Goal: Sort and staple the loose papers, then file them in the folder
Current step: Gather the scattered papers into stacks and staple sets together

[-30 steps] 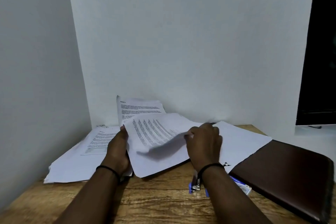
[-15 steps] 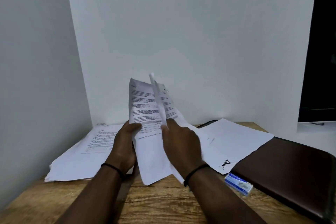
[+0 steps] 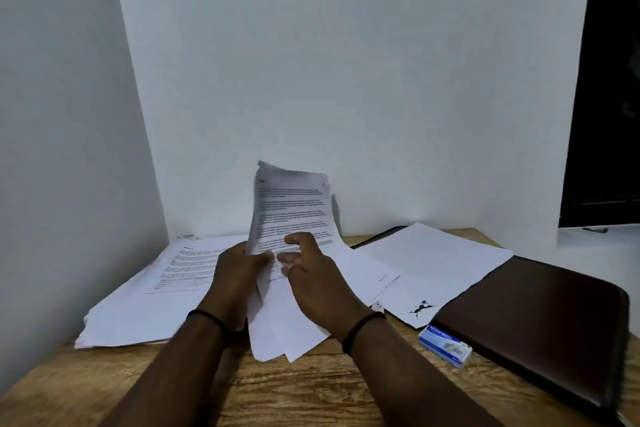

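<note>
Sheets (image 3: pixel 292 215) flipped up a moment ago are now gripped upright by the left hand (image 3: pixel 239 267), right hand (image 3: pixel 311 270) loosened, sorting unfinished.

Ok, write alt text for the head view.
A person's left hand holds printed sheets upright over a wooden desk while the right hand fingers them. More papers, a staple box and a closed brown folder lie around.
</note>
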A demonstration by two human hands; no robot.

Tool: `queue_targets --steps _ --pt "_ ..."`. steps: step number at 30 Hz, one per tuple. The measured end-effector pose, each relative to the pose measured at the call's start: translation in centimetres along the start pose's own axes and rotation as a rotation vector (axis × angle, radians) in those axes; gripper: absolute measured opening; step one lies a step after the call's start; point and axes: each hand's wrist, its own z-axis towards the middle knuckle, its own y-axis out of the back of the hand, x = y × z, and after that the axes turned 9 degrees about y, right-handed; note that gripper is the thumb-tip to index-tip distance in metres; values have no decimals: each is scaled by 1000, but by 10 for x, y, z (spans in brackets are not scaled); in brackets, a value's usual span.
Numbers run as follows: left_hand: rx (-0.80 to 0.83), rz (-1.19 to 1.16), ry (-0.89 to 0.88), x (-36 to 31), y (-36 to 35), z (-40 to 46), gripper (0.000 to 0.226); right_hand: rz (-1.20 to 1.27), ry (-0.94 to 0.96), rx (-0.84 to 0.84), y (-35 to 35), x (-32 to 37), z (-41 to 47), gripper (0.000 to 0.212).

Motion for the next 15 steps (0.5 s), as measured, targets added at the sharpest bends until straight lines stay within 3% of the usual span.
queue_targets --steps 2,4,7,8,11,15 --pt "-219 163 -101 0 3 2 11 -83 -22 -90 5 -3 1 34" --pt "-440 325 -236 -5 4 0 17 -356 -48 -204 11 -12 0 33" --pt "-650 386 -375 -14 7 -6 19 -748 -21 -407 23 -26 -2 22" --pt "-691 385 -411 -15 7 -8 19 -860 -77 -389 28 -29 -1 24" --pt "-686 378 -455 -13 4 -8 20 -1005 -480 -71 37 -36 -4 54" --pt "-631 363 -420 -12 1 -9 20 -1031 -599 11 41 -46 -5 56"
